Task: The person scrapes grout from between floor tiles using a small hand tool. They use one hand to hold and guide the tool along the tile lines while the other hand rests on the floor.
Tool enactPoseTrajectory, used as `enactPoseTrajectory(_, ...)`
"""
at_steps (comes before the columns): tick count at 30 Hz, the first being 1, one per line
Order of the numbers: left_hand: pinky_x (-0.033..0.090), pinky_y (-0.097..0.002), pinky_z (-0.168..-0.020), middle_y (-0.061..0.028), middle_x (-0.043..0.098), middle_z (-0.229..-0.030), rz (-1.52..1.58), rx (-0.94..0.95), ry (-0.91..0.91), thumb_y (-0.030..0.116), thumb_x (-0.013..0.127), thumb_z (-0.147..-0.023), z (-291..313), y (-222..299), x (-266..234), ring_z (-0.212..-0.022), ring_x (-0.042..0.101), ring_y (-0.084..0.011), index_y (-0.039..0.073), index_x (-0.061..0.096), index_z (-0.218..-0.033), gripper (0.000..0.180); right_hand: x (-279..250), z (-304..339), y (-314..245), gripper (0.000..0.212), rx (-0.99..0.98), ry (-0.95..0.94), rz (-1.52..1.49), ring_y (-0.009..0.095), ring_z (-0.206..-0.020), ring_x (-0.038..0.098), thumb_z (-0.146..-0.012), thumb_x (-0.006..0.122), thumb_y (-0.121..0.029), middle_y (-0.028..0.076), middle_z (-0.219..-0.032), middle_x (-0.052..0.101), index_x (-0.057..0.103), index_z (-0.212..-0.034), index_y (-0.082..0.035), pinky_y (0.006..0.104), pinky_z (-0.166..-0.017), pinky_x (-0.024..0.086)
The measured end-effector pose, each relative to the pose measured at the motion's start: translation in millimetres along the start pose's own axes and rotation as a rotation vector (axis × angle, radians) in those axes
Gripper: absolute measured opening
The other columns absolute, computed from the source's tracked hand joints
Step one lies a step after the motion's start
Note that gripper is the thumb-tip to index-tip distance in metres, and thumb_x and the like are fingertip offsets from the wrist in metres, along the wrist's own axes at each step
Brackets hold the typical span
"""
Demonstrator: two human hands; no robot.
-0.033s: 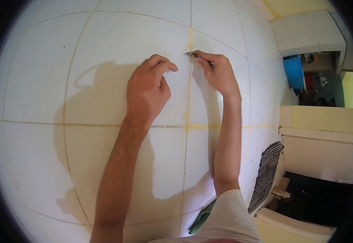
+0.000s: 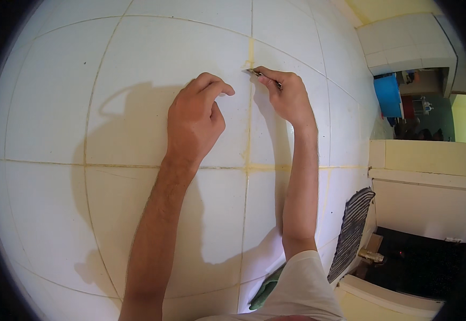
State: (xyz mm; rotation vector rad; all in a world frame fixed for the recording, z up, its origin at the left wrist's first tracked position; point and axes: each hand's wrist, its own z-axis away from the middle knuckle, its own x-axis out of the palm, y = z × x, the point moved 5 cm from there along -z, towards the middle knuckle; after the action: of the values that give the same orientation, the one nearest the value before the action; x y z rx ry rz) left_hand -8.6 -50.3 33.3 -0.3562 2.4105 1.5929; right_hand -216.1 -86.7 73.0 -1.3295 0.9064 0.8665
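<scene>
A small slim tool [image 2: 250, 71] with a dark handle and a flat, pale metal tip is pinched in my right hand [image 2: 288, 95]. Its tip meets the yellowish grout line [image 2: 251, 51] running between white floor tiles [image 2: 153, 59]. The exact kind of tool is too small to make out. To the left, my left hand [image 2: 195, 109] is over the tile with its fingers loosely bent, the thumb and index finger apart, holding nothing. Yellow grout also colours the crossing joint [image 2: 268, 167] nearer to me.
A dark striped mat [image 2: 352, 232] lies at the right, beside a dark doorway [image 2: 420, 262]. Farther right stand a blue container [image 2: 387, 95] and a red one [image 2: 407, 107] beyond an opening. Near my right sleeve lies green cloth [image 2: 266, 289]. Shadows of my arms cross the tiles.
</scene>
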Motion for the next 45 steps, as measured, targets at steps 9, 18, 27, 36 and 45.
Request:
enactPoseTrajectory(9,0.059,-0.0363,-0.082,-0.0086,0.071,-0.108,-0.006,0.0,-0.008,-0.022,0.046,-0.079,0,0,1,-0.1,0.074,-0.026,0.004,0.073,-0.105,0.047,2,-1,-5,0.024,0.019,0.035,0.089,0.037,-0.076,0.071,-0.103,0.068,-0.016,0.016,-0.084,0.076,0.083,-0.122,-0.016,0.0448,-0.071,0.055)
enactPoseTrajectory(18,0.06,-0.0363,-0.082,-0.0088,0.071,-0.108,-0.019,0.014,-0.007,-0.023,0.046,-0.078,-1,0,2,-0.1,0.075,-0.0265,0.005,0.074,-0.105,0.047,0,-4,2,0.024,0.006,0.018,0.063,0.034,-0.069,0.064,-0.104,0.07,-0.022,0.018,-0.08,0.072,0.082,-0.124,-0.016,0.0442,-0.07,0.053)
enactPoseTrajectory(27,0.06,-0.0365,-0.083,-0.0086,0.071,-0.109,-0.012,0.004,-0.016,-0.023,0.046,-0.078,0,0,1,-0.101,0.075,-0.0265,0.004,0.074,-0.105,0.047,7,-9,26,0.026,-0.063,0.002,-0.094,0.023,-0.069,0.064,-0.103,0.07,-0.021,0.014,-0.088,0.078,0.083,-0.125,-0.016,0.039,-0.071,0.053)
enactPoseTrajectory(36,0.059,-0.0355,-0.082,-0.0083,0.071,-0.109,-0.009,-0.006,-0.021,-0.023,0.046,-0.079,-2,2,0,-0.101,0.074,-0.0262,0.004,0.073,-0.106,0.047,-4,-4,9,0.027,-0.012,-0.034,-0.054,0.026,-0.078,0.066,-0.104,0.069,-0.021,0.015,-0.099,0.082,0.082,-0.126,-0.012,0.0345,-0.081,0.056)
enactPoseTrajectory(45,0.06,-0.0355,-0.083,-0.0088,0.071,-0.109,-0.009,-0.003,-0.015,-0.023,0.046,-0.078,-1,1,1,-0.101,0.074,-0.0259,0.004,0.074,-0.106,0.048,4,-10,26,0.027,-0.062,0.021,-0.125,0.028,-0.085,0.072,-0.104,0.07,-0.019,0.02,-0.105,0.081,0.081,-0.127,-0.011,0.0369,-0.085,0.057)
